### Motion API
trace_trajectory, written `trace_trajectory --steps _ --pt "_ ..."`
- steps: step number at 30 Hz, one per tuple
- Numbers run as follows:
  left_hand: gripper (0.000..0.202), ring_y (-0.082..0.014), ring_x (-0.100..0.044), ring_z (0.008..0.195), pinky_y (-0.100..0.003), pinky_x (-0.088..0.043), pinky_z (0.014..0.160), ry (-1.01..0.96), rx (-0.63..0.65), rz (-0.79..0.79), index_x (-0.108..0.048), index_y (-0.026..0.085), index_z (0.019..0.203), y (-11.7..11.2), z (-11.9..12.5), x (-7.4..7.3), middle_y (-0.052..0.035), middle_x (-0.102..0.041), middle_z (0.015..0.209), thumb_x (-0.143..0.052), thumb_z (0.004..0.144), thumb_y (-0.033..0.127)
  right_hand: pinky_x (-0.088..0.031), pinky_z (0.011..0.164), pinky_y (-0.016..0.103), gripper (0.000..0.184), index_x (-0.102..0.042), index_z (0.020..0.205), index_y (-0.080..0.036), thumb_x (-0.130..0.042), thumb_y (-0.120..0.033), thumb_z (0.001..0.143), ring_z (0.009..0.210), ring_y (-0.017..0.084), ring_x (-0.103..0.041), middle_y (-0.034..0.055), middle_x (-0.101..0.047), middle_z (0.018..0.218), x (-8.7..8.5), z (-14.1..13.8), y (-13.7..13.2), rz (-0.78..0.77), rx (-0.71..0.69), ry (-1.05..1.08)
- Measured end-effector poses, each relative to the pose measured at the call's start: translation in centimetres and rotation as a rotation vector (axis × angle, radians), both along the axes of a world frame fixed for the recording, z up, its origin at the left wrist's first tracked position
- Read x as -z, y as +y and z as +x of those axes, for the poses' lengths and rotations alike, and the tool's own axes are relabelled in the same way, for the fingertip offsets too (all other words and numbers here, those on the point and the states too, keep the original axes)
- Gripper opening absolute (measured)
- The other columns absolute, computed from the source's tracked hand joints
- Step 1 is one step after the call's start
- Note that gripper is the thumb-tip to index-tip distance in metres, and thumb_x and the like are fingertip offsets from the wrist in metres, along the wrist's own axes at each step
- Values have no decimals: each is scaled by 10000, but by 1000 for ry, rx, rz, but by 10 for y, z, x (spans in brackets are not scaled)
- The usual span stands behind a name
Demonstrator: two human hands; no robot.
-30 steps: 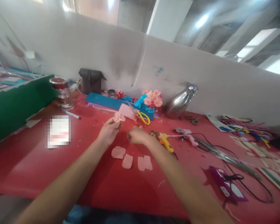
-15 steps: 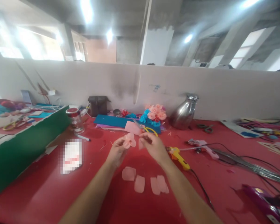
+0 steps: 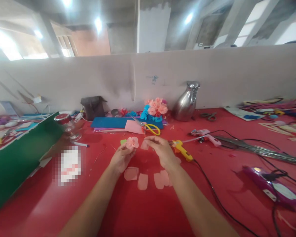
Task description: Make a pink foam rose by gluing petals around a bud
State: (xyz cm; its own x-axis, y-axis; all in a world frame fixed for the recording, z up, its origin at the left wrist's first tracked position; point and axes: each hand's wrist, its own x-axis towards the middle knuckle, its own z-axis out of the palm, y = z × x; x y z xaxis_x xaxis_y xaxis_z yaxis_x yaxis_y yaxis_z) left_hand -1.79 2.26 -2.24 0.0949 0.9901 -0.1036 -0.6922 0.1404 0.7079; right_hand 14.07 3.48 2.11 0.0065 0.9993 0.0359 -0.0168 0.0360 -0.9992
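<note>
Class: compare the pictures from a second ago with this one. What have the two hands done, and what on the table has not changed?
The right hand, earlier apart and lower, has risen to meet the left hand, now pinching a pink petal beside the pink paper flower, which the left hand has kept in its grip throughout. The loose petals, yellow glue gun and scissors lie unchanged on the red table.

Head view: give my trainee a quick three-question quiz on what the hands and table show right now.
1. True or false: the left hand holds a pink paper flower.
2. What does the right hand pinch? A) scissors B) a pink petal C) a glue gun
3. Fill in: loose pink petals lie on the ___ table.

Key: 1 true; 2 B; 3 red.
</note>
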Motion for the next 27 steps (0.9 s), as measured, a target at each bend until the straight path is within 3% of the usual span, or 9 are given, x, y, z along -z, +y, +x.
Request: trace_trajectory --steps 5,14,20,27 --pt "198 -112 -612 812 -267 -466 826 -64 33 -53 -641 178 768 -5 6 0 0 -670 817 -720 611 86 -384 566 244 223 -660 790 -187 -678 -337 626 627 123 -534 0 -648 718 2 -10 -6 -7 35 146" --pt "171 -98 -618 787 -235 -475 813 -234 29 -152 -628 166 788 -5 10 1 -12 -669 835 -705 652 97 -315 490 222 229 -620 749 -175 -703 -347 623 536 89 -453 -24 -575 624 8 -21 -8 14 108 291" --pt "109 -63 -587 663 -206 -485 722 -296 -72 -151 -617 140 740 0 9 5 9 -633 706 -666 687 58 -376 573 236 268 -629 703 -166 -766 -335 545 575 90 -506 -12 -620 647 9 -19 -8 -74 62 418" --pt "156 -44 -593 643 -174 -485 689 -261 -136 -204 -634 156 776 1 10 5 9 -651 740 -624 711 15 -354 495 196 250 -564 640 -168 -753 -324 591 510 65 -485 -47 -571 545 7 -17 -10 -93 77 438"
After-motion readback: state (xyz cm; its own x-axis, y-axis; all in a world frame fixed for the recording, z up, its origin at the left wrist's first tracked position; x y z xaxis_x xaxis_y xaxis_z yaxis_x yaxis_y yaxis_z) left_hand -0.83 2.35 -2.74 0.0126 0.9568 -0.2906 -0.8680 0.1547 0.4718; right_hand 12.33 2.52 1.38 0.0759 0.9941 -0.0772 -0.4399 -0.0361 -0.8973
